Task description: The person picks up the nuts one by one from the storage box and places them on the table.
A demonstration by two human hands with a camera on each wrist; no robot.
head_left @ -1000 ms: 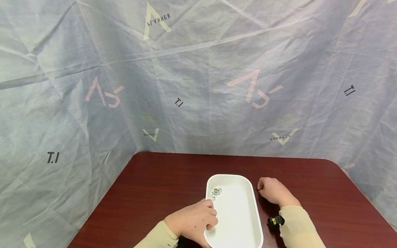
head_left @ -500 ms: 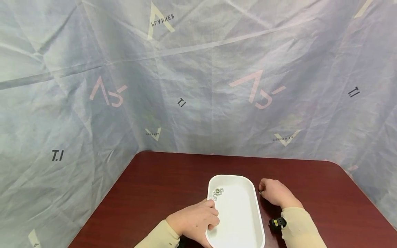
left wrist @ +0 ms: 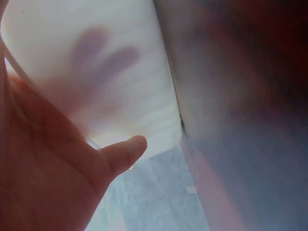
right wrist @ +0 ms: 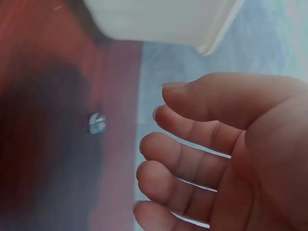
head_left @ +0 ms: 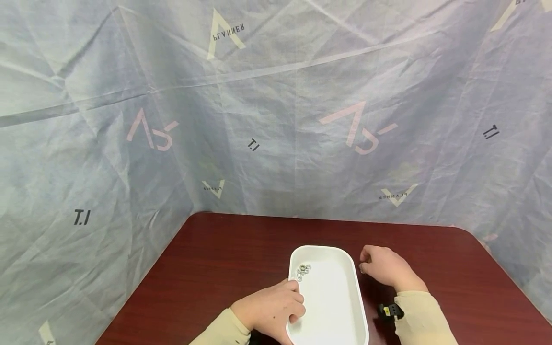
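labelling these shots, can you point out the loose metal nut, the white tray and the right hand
Loose metal nut (right wrist: 96, 123): right wrist view, middle of its visible side.
White tray (head_left: 331, 299): head view, bare floor.
Right hand (head_left: 384, 266): head view, back of the hand.

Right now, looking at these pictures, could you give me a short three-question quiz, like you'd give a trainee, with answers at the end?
1. Multiple choice: from the wearer's side, where in the tray do the nuts lie?
A) near right corner
B) toward the far left corner
C) dead centre

2. True or false: the right hand grips the tray's rim.

3. Fill in: the right wrist view shows a loose nut lying on the ____.

Key:
1. B.
2. False: the left hand grips it; the right hand is beside the tray, holding nothing.
3. table.
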